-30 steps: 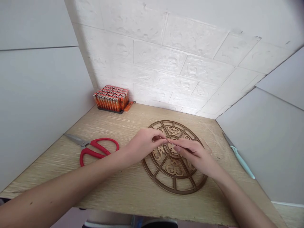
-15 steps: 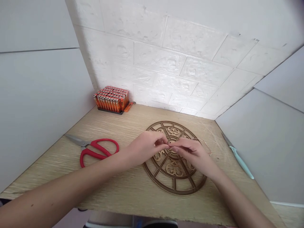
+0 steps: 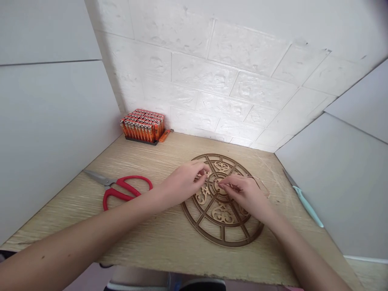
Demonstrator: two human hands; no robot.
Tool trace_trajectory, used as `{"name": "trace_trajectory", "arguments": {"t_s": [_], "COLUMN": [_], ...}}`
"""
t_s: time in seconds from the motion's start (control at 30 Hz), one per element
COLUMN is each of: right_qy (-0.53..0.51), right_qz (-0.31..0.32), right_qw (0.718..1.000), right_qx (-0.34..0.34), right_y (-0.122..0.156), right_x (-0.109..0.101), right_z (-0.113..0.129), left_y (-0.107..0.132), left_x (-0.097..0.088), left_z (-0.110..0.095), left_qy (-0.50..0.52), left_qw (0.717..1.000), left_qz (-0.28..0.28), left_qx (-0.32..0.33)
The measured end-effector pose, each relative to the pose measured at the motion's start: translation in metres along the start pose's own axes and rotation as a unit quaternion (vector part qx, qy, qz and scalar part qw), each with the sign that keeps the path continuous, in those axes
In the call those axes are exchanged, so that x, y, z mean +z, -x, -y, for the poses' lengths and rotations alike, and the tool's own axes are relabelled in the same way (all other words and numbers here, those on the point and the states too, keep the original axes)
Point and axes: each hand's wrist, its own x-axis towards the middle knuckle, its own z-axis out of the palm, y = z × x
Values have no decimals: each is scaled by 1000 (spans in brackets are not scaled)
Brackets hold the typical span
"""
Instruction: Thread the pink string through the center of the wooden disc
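Note:
A round brown wooden fretwork disc (image 3: pixel 222 234) lies flat on the light wooden table (image 3: pixel 157 238). My left hand (image 3: pixel 184 182) rests over the disc's left part, fingers curled, thumb and fingertips near each other. Over the disc's centre, my right hand (image 3: pixel 247 194) has its fingers pinched together at a small hole. A thin clear thread (image 3: pixel 263 184) loops from my right hand toward the disc's right edge. Whether either hand holds the thread's end is too small to make out.
Red-handled scissors (image 3: pixel 121 190) lie shut on the table's left side. A black tray of orange lighters (image 3: pixel 142 125) stands in the back left corner, one loose lighter (image 3: pixel 165 135) beside it. A pale green tool (image 3: pixel 306 202) lies along the right wall.
My two hands, fingertips together over the disc's centre a second ago, have drawn slightly apart. The left hand moved up and left; the right dropped toward the centre hole.

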Motion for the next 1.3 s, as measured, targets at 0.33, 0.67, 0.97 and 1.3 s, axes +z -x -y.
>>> {"name": "trace_trajectory", "arguments": {"t_s": [0.33,0.67,0.97,1.3], "right_qy": [58,67,18,68], "right_qz": [77,87,81,110], "right_qw": [994,992,993,987], "right_qx": [-47,-63,-81,-96], "right_y": [1,1,1,3], "right_x": [-5,-6,-2,-1], "right_z": [-3,-4,-2,5], "left_y": [1,1,2,2], "left_x": [0,3,6,-6], "left_z": [-2,2,6,11], "left_qy": [-28,-32,-84,-302], "left_qw": [999,998,995,944], "left_qz": [38,45,42,-21], "left_qx": [-4,13,20,-128]}}
